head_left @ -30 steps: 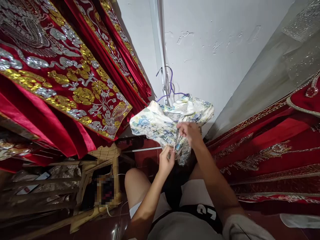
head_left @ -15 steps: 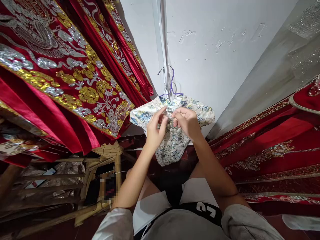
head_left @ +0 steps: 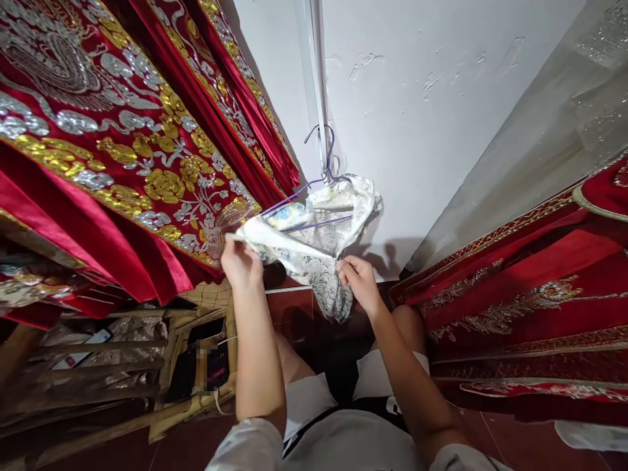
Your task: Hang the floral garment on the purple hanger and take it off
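A floral blouse (head_left: 321,281) in white, blue and yellow hangs on a purple wire hanger (head_left: 330,154) hooked against the white wall. Its front is spread apart, so the pale inside and the hanger's lower bar show. My left hand (head_left: 244,265) is closed on the fabric at the blouse's left side, pulling it outward. Lower and to the right, my right hand (head_left: 359,278) pinches the front edge of the blouse. The fingertips of both hands are partly hidden by cloth.
Red sequined garments (head_left: 167,163) hang close on the left. More red beaded cloth (head_left: 530,294) hangs on the right, below sheer white fabric (head_left: 530,131). A bamboo chair (head_left: 167,366) at lower left holds phones (head_left: 213,369) and cables.
My hands were together at the blouse's neckline. The left has moved out to the left with the fabric and the right has moved slightly down. The blouse front has opened and the hanger tilted.
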The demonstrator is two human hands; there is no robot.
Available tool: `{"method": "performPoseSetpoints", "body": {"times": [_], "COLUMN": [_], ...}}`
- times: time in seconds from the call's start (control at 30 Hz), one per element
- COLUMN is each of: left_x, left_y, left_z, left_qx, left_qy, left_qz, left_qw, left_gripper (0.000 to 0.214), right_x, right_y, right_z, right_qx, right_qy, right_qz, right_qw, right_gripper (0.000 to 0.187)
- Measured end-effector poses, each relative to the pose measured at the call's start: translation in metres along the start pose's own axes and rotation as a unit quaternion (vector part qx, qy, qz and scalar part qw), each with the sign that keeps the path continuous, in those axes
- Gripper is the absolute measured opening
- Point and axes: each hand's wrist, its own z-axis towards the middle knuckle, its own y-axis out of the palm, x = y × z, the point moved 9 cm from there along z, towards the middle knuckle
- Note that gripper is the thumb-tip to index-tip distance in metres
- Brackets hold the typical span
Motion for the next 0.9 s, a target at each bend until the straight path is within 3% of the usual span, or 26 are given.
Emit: {"method": "performPoseSetpoints", "body": {"times": [0.1,0.2,0.3,0.4,0.5,0.6,0.63,0.73,0.8,0.87,0.9], "left_x": [-0.055,-0.108,-0.134,-0.122,-0.098,-0.083,-0.078,-0.057,-0.044,-0.041,-0.044], "left_y": [-0.034,-0.059,-0.069,-0.054,-0.016,0.026,0.038,0.061,0.065,0.062,0.06], "left_z": [-0.023,-0.063,-0.087,-0.095,-0.116,-0.157,-0.17,-0.189,-0.181,-0.166,-0.16], "left_qx": [0.005,0.014,0.006,-0.055,-0.156,-0.259,-0.289,-0.334,-0.334,-0.357,-0.386], "left_qy": [-0.079,-0.134,-0.158,-0.114,-0.059,-0.02,0.002,0.093,0.128,0.1,0.069], "left_qz": [0.001,0.0,0.037,0.083,0.118,0.176,0.202,0.268,0.279,0.268,0.265], "left_qw": [0.997,0.991,0.987,0.989,0.979,0.95,0.936,0.899,0.891,0.889,0.881], "left_gripper": [0.026,0.012,0.022,0.036,0.043,0.039,0.036,0.026,0.023,0.026,0.03], "right_x": [0.008,0.018,0.029,0.043,0.053,0.038,0.032,0.018,0.006,-0.008,-0.017], "right_y": [0.001,-0.016,-0.04,-0.055,-0.056,-0.05,-0.042,-0.002,0.021,0.032,0.031], "right_z": [-0.016,-0.025,-0.03,-0.032,-0.032,-0.027,-0.026,-0.029,-0.036,-0.036,-0.031], "right_qx": [0.021,0.063,0.083,0.053,0.014,0.031,0.012,-0.133,-0.245,-0.314,-0.321], "right_qy": [0.019,0.042,0.073,0.122,0.156,0.09,0.071,0.076,0.091,0.088,0.074], "right_qz": [0.03,0.039,0.017,-0.005,-0.045,-0.068,-0.052,0.043,0.054,0.004,-0.031], "right_qw": [0.999,0.996,0.994,0.991,0.987,0.993,0.996,0.987,0.964,0.945,0.944], "right_gripper": [0.027,0.031,0.028,0.025,0.031,0.045,0.051,0.065,0.056,0.038,0.03]}}
